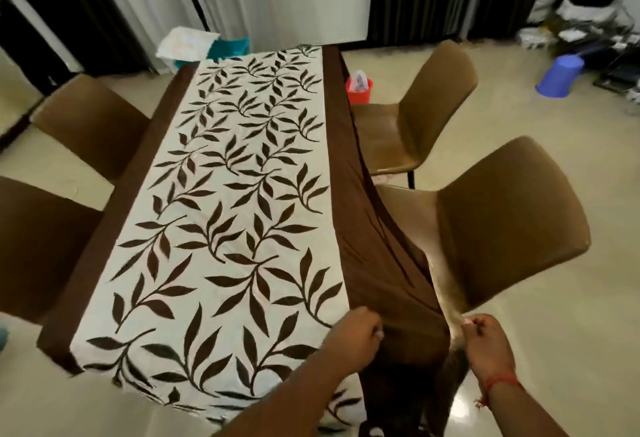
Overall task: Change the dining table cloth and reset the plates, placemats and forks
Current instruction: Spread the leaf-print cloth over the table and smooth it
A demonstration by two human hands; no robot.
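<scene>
A table cloth (221, 194) covers the whole dining table: cream middle with dark leaf print, plain brown borders down both long sides. My left hand (353, 336) grips the brown border at the near right corner, fingers curled into the fabric. My right hand (485, 343) pinches the cloth's hanging edge just to the right of that corner. The brown border (388, 263) is pulled out in folds toward both hands. No plates, placemats or forks are in view.
Two brown chairs stand on the right, the nearer chair (495, 228) close to my hands, and two on the left, one chair (41, 246) near. A red bin (360, 90) and blue bucket (559, 74) sit on the floor. Folded cloths (194, 45) lie beyond the table's far end.
</scene>
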